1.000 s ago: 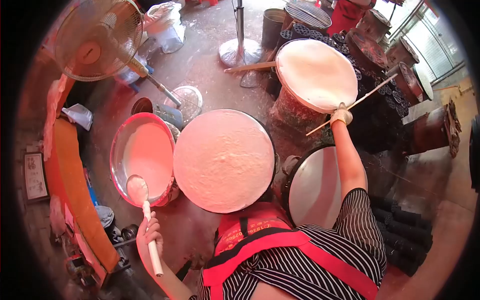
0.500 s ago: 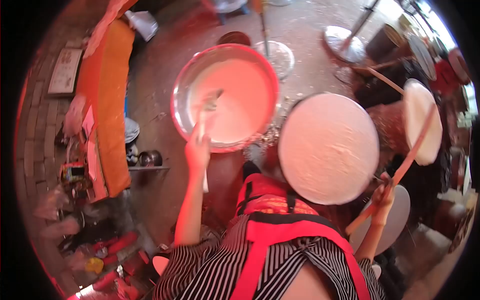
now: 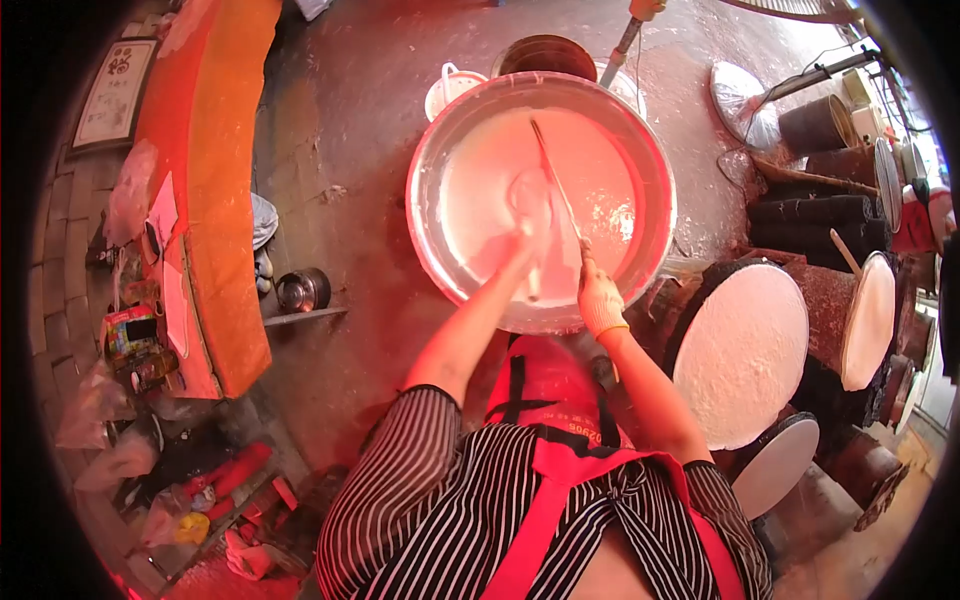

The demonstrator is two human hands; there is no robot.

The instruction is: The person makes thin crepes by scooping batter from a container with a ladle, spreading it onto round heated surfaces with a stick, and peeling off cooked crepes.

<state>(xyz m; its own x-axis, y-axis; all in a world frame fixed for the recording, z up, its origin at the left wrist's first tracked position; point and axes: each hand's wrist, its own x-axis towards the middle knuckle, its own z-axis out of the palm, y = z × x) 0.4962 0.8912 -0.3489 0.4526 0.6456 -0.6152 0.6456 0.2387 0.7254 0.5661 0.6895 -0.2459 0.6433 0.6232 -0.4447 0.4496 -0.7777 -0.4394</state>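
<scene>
A large basin [image 3: 424,240] of pale batter [image 3: 480,170] stands in front of me. My left hand [image 3: 518,250], smeared by motion, is closed over the batter around the handle of what looks like a ladle [image 3: 525,192]; its rounded head is coated and hard to make out. My right hand [image 3: 600,292], in a pale glove with a yellow cuff, grips a long wooden stick [image 3: 556,180] at the basin's near right rim. The stick slants up and left across the batter. Right of the basin, a round griddle [image 3: 740,350] carries a pale, thin, rough-surfaced layer.
More round griddles [image 3: 870,320] [image 3: 776,466] stand on drums at the right. An orange-covered table [image 3: 225,200] runs along the left, with a metal pot [image 3: 303,291] beside it. Behind the basin are a dark bucket [image 3: 545,55] and a white container [image 3: 452,92].
My right hand has swung the wooden stick from beside the griddles to over the basin. My left hand has moved deeper over the batter, and the view has turned.
</scene>
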